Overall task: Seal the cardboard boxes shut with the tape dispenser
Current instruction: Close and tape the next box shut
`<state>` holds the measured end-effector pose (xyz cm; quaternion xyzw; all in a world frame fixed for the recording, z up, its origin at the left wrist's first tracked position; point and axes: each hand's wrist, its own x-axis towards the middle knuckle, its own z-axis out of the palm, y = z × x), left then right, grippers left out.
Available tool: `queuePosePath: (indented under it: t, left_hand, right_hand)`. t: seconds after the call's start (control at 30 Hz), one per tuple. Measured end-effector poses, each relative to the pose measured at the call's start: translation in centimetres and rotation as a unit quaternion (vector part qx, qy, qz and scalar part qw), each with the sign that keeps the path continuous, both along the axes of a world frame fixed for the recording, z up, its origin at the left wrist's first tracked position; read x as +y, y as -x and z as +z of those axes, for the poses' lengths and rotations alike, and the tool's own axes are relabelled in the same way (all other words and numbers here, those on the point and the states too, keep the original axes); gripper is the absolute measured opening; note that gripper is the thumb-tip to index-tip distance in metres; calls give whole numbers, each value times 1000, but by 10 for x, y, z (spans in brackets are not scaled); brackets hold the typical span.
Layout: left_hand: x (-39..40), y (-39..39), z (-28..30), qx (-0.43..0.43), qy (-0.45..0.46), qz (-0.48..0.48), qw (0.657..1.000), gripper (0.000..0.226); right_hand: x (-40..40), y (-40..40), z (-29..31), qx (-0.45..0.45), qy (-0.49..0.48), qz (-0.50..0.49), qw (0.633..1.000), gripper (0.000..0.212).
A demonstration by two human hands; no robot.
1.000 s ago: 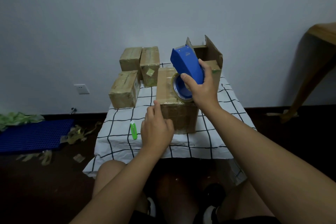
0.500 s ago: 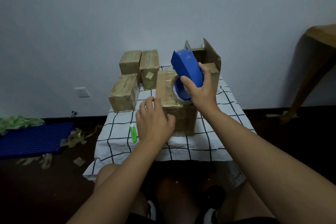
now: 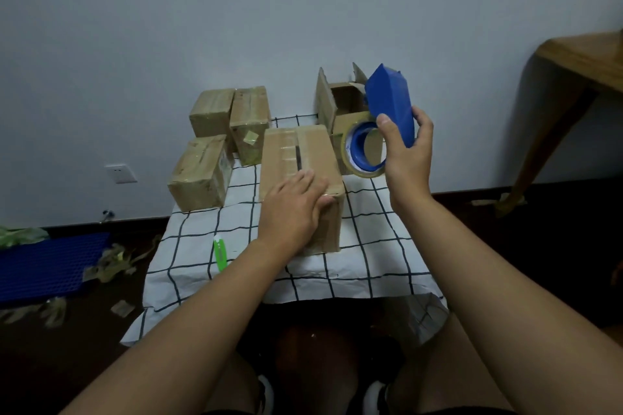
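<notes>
A closed cardboard box (image 3: 296, 148) stands in the middle of the checked tablecloth, with clear tape along its top seam. My left hand (image 3: 295, 209) lies flat on the box's near top edge, fingers straight, thumb over the front face. My right hand (image 3: 409, 152) grips the blue tape dispenser (image 3: 391, 108) by its handle, lifted to the right of the box. The tape roll (image 3: 362, 150) hangs below the handle. Behind it stands an open box (image 3: 344, 104) with its flaps up.
Three taped boxes (image 3: 202, 175) sit at the back left of the table (image 3: 371, 239). A green utility knife (image 3: 219, 253) lies on the cloth near the left edge. Tape scraps and a blue mat (image 3: 47, 263) lie on the floor at left. A wooden table (image 3: 586, 61) stands at right.
My right hand has lifted the dispenser off the box's top and carried it to the right. My left hand has slid up from the box's front face onto its top edge.
</notes>
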<state>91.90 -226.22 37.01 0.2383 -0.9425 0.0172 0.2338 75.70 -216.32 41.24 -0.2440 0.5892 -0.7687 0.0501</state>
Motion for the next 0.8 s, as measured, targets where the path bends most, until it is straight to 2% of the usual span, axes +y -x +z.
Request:
queuePosePath:
  t: [0.37,0.5,0.67,0.8]
  left_hand:
    - [2,1,0,-26,-14,11,1000,44]
    - [-1,-6,-1,-32,-13,-1,999,53]
    - [3,2,2,-14,-30,26,999,42]
    - [-1,-3,3,-47,-28,6,998,53]
  right_hand:
    - [-4,-4,-6,10,-6,15,1000,57]
    - [4,-2,-7,12,-12,15,1000,59]
    - [16,-4,-6,19,-21,11,1000,57]
    - [25,-4,-1,22,-29,6,999,56]
